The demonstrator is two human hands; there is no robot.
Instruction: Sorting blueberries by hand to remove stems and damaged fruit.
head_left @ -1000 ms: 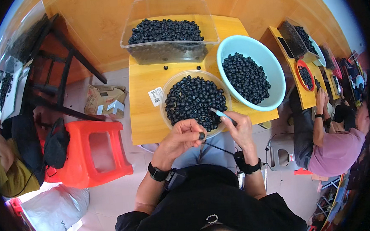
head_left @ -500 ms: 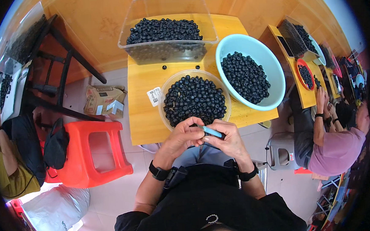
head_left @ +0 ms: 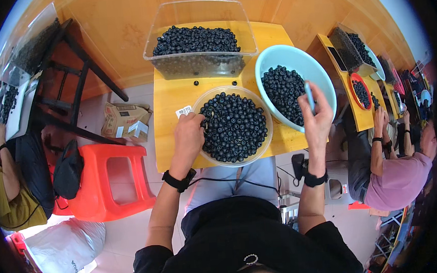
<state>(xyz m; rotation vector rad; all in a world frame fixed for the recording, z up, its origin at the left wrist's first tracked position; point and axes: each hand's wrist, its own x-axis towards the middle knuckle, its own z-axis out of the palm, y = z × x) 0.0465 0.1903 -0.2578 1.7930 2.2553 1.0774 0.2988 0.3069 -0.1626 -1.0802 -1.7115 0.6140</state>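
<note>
My left hand [head_left: 189,135] is at the left rim of a round clear bowl [head_left: 269,139] full of small round black beads [head_left: 234,128]. Its curled fingertips reach the beads there, and what they pinch, if anything, is hidden. A slim light-blue handled tool [head_left: 309,95] stands upright in the closed fingers of my right hand [head_left: 318,115]. That hand is over the near right side of a light-blue basin [head_left: 322,72], which holds more black beads [head_left: 283,92]. The tool's lower end is covered by my fingers.
Behind the bowl stands a clear rectangular bin [head_left: 199,65] of black beads, on the yellow table [head_left: 169,102]. Two loose beads lie before it. A red stool [head_left: 99,186] and a cardboard box [head_left: 122,120] are left. A person in pink [head_left: 399,180] sits right; another sits left.
My hands have parted from in front of the bowl. The left moved to the bowl's left rim; the right moved over the basin with the light-blue tool.
</note>
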